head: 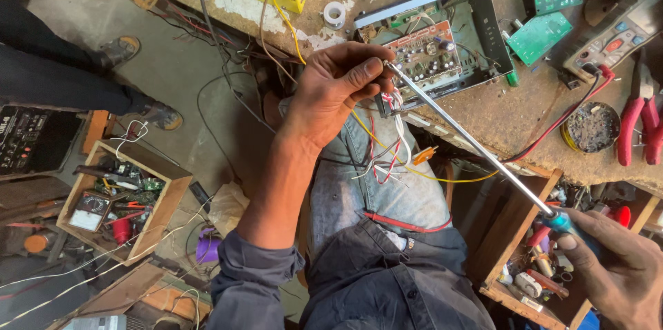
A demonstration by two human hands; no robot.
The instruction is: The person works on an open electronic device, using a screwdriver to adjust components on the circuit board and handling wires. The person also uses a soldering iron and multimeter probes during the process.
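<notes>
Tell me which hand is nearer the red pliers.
Right. The right hand grips the screwdriver handle just below the red pliers; the left hand pinches its tip, far across the bench.

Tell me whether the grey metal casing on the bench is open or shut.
Open. The metal casing has no cover on top, so its circuit board lies exposed. The left hand steadies the screwdriver tip beside it.

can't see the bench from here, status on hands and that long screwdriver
Left hand fingers pinch the screwdriver tip. Right hand grips its blue handle. Tip sits at the open chassis edge; loose wires hang just below.
</notes>
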